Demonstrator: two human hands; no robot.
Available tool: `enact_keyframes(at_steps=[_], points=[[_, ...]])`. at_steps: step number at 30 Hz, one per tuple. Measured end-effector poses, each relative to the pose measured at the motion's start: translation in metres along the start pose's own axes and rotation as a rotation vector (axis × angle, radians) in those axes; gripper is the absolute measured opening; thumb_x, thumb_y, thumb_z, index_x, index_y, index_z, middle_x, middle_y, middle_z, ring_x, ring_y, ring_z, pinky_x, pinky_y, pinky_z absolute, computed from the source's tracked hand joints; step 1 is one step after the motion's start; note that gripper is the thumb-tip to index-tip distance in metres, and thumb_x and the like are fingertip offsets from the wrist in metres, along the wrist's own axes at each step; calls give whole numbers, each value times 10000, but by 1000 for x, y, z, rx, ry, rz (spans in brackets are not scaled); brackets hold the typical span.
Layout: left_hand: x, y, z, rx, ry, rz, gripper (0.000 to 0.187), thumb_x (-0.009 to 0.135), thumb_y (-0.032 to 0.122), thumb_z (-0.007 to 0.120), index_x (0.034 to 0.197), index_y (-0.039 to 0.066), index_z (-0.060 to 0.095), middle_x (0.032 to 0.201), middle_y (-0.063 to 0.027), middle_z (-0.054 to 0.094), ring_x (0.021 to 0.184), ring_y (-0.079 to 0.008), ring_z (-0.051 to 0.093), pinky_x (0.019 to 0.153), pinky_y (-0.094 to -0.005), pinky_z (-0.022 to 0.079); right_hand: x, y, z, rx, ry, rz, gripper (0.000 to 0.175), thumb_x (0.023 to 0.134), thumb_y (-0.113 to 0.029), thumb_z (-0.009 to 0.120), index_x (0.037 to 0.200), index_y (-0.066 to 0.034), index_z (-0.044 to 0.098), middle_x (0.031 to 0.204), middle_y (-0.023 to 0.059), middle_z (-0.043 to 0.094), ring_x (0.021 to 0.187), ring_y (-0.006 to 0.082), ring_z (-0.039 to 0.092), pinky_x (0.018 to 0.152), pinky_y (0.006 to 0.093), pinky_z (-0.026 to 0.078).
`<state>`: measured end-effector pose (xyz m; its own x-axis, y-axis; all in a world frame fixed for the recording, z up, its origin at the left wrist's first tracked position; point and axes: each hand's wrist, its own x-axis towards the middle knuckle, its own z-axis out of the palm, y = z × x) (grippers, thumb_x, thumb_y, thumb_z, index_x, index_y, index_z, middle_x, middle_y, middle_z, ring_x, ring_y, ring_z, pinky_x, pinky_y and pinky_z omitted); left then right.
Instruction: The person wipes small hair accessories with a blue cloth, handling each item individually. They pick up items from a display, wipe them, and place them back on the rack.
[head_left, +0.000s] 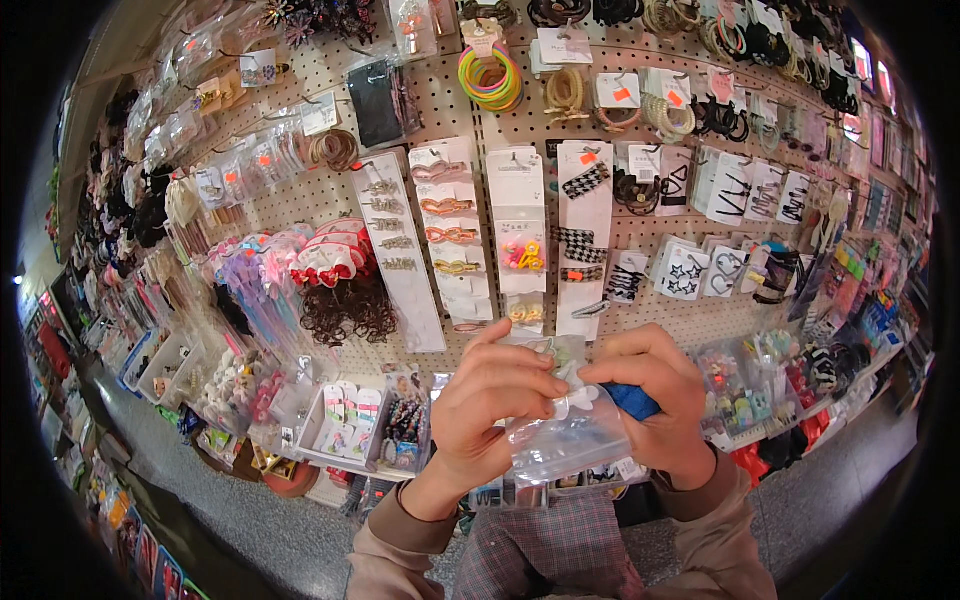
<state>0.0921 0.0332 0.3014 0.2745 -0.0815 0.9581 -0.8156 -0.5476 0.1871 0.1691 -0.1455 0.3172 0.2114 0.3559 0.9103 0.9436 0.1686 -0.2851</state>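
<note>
Both hands hold a clear plastic bag (570, 442) in front of my lap. My left hand (495, 390) grips its left side, fingers curled over the upper part. On the other side, my right hand (660, 397) pinches the bag's upper edge and also has a blue cloth-like item (634, 400) tucked in its palm. Inside the bag are white and pale green pieces (576, 397), partly covered by my fingers; I cannot tell exactly what they are. Just behind the bag hang cards of hair clips, among them one with yellow clips (526, 312).
A pegboard wall (442, 97) carries many hair accessories on hooks. Curly dark hairpieces on red headbands (345, 307) hang to the left. Along the bottom shelf stand a white box of clips (341, 424) and a bin of beaded bands (405, 427). Grey floor (247, 517) lies below.
</note>
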Motion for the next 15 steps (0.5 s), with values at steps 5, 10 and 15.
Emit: enact_keyframes(at_steps=[5, 10, 15], points=[[1, -1, -2, 60, 40, 9, 168, 729, 21, 704, 827, 110, 600, 961, -35, 702, 1007, -258, 616, 1027, -509, 364, 7, 5, -3, -249, 1, -250, 373, 598, 18, 723, 944, -120, 697, 870, 20, 612, 708, 190, 567, 588, 306, 455], [1, -5, -6, 112, 126, -48, 195, 704, 35, 715, 862, 97, 619, 1015, -63, 691, 1038, -289, 599, 1017, -509, 379, 9, 6, -7, -404, 48, -399, 357, 583, -46, 749, 926, -139, 705, 851, -14, 614, 708, 175, 554, 585, 298, 445], [3, -7, -11, 88, -18, -25, 244, 696, 56, 718, 928, 79, 643, 1036, -77, 681, 1024, -286, 604, 1014, -497, 387, 10, 4, -8, -400, 29, -409, 344, 588, -55, 746, 918, -145, 707, 860, -19, 616, 715, 169, 554, 594, 290, 446]])
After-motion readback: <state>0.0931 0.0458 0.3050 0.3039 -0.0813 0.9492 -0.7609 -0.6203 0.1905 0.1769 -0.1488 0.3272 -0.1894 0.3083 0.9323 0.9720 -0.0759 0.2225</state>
